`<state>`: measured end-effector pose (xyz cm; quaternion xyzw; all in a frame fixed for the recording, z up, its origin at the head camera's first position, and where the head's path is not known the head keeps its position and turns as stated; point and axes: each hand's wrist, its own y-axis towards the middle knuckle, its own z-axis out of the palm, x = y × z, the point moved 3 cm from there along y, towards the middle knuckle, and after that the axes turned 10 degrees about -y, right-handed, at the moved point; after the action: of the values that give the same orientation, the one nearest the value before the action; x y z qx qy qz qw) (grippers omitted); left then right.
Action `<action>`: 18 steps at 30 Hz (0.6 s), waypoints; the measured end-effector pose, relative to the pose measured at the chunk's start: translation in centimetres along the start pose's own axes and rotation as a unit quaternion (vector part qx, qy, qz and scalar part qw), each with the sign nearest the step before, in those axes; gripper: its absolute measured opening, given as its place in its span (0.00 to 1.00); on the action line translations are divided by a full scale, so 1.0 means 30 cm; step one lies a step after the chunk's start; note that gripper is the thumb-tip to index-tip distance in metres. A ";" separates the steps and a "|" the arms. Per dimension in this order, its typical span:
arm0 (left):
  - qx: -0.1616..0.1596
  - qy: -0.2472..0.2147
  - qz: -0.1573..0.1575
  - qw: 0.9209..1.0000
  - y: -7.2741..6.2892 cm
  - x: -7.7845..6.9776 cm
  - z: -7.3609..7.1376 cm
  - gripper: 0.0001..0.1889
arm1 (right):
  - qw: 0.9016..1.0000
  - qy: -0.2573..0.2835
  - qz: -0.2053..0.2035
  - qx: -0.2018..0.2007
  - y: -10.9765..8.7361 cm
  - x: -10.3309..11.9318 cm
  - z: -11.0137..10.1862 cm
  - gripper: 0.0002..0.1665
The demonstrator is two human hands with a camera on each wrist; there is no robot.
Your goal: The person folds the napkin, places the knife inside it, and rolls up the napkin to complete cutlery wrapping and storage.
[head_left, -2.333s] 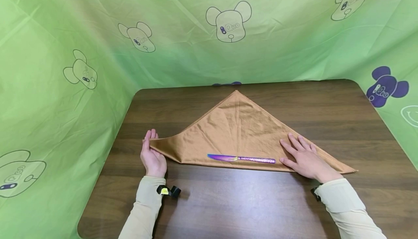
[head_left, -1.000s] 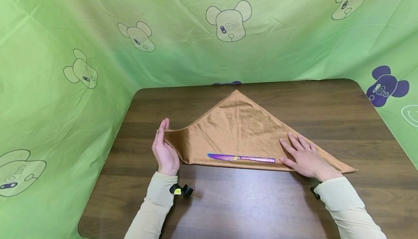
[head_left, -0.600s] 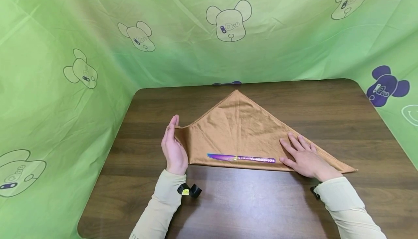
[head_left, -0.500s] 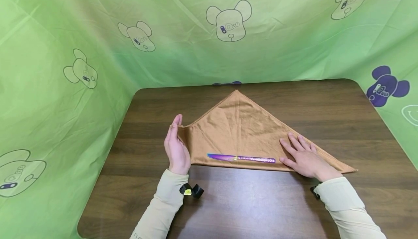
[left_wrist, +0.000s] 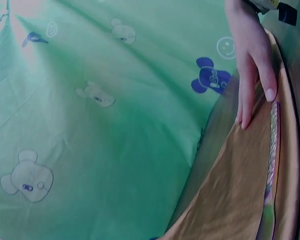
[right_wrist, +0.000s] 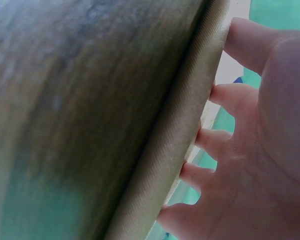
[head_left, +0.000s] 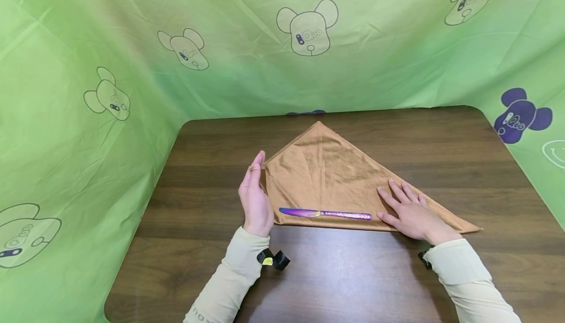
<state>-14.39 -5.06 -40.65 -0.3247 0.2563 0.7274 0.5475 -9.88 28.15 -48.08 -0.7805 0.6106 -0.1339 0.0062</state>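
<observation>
A copper-brown satin napkin [head_left: 344, 180] lies folded in a triangle, its peak at the far side. My left hand [head_left: 256, 205] pinches its left corner, a bit of which sticks out past the fingers; that end stands up beside the palm. On the right part of the napkin my right hand [head_left: 412, 217] rests with fingers spread and straight. Between the hands, along the near folded edge, lies an iridescent purple table knife [head_left: 326, 213], its handle end close to the right thumb. The right wrist view shows the fingertips [right_wrist: 222, 94] at the cloth.
Underneath is a dark wooden table [head_left: 212, 151] with rounded corners. Green sheeting [head_left: 229, 82] printed with cartoon heads surrounds its far and side edges. A black wrist camera [head_left: 273, 259] sits at the left cuff.
The left hand has moved right, bringing the napkin's left corner inward and up, so its left side is now steep near the knife tip. Right hand and knife stay put.
</observation>
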 end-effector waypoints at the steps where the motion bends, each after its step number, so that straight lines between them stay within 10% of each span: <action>1: 0.003 0.000 -0.002 1.000 -0.004 0.005 0.006 0.19 | 1.000 0.000 -0.001 -0.001 -0.001 -0.001 0.001 0.41; 18: 0.042 0.010 -0.028 0.999 -0.062 0.075 0.109 0.19 | 1.000 0.004 0.001 -0.001 -0.002 0.001 -0.003 0.41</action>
<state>-13.64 -0.75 -40.21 -0.3162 0.2830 0.6970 0.5781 -9.84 28.14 -47.96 -0.7793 0.6115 -0.1367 0.0029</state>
